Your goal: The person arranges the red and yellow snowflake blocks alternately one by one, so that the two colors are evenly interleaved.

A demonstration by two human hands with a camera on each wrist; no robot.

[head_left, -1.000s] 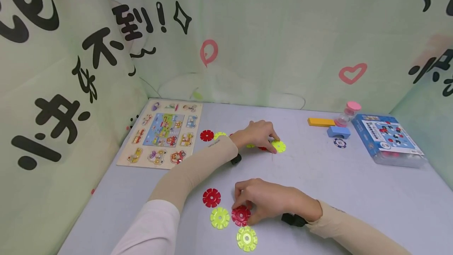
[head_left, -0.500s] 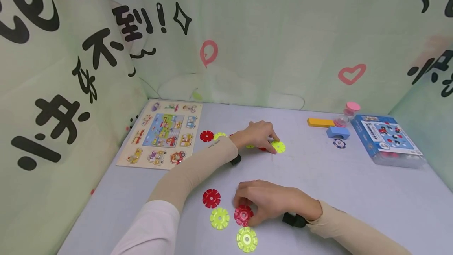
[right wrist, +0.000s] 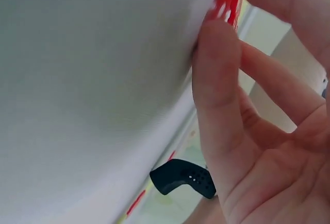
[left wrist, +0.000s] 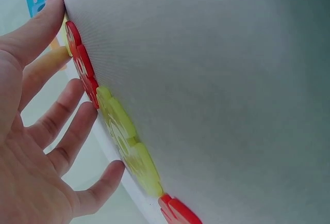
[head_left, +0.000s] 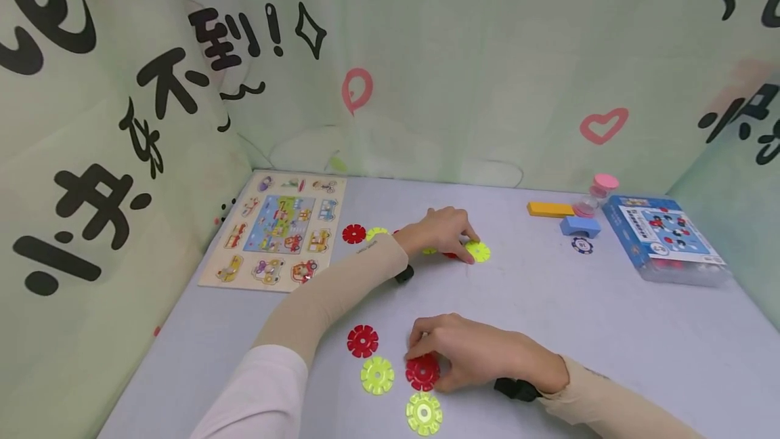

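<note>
1. Far row first: red disc at the left end, yellow-green disc beside it, colours alternating under and past the left arm — this stretch looks laid out.
2. At its right end, the left hand has thumb and forefinger apart, on either side of the end disc, touching rather than clamping, as I read it; the other fingers fan along the row.
3. Down in front, the right hand has the front red disc pinched between thumb and fingers, low over the table; contact with the tabletop I can't call.
4. What's left, by my judgement: the front group, apart from the far row — the held one, a loose red disc, a left yellow-green disc and a nearest yellow-green disc.
5. The count! Far row six: three red, one merely a sliver behind the arm, and three yellow-green. Front group four: two of each. Ten discs visible.
6. Elsewhere, one each: puzzle board, yellow block, blue block, patterned chip, pink-capped container, boxed set.
</note>
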